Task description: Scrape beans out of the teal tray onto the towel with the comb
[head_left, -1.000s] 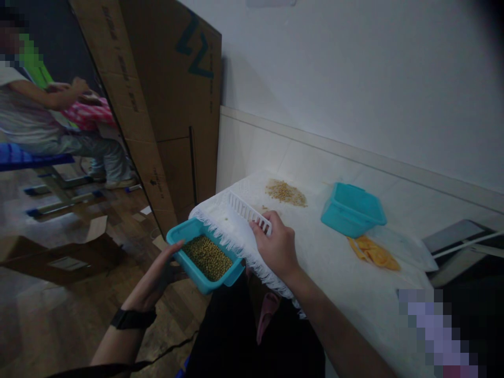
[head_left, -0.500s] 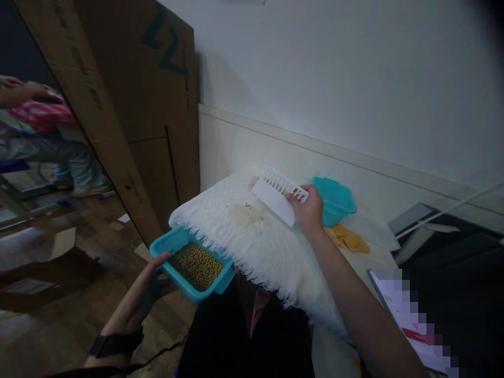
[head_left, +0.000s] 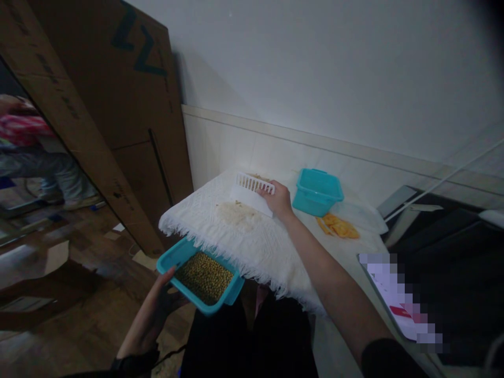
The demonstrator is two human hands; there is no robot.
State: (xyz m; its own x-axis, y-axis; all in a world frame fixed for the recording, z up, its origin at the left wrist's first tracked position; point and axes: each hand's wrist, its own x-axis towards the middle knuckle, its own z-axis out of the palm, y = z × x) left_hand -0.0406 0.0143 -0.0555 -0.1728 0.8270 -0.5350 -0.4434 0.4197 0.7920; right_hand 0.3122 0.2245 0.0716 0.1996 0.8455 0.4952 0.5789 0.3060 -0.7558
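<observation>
My left hand point(head_left: 157, 307) grips a teal tray point(head_left: 173, 256) full of greenish-yellow beans, held just below the fringed front edge of a white cloth point(head_left: 268, 252) on the table. My right hand point(head_left: 279, 199) reaches to the far side of the cloth and is closed on a white plastic comb-like scraper point(head_left: 252, 192), whose long edge rests on the cloth. A thin smear of beans point(head_left: 238, 211) lies on the cloth in front of the scraper. A few more beans show behind the scraper.
A second teal tub point(head_left: 317, 191) stands on the table right of my right hand, with an orange packet point(head_left: 338, 228) beside it. Large cardboard sheets point(head_left: 118, 105) lean against the wall at left. Another person's legs show at far left. A blurred paper point(head_left: 397, 299) lies at right.
My right hand carried the scraper from the cloth's near edge to the far side and set it down behind the beans. The left hand kept the tray at the cloth's edge.
</observation>
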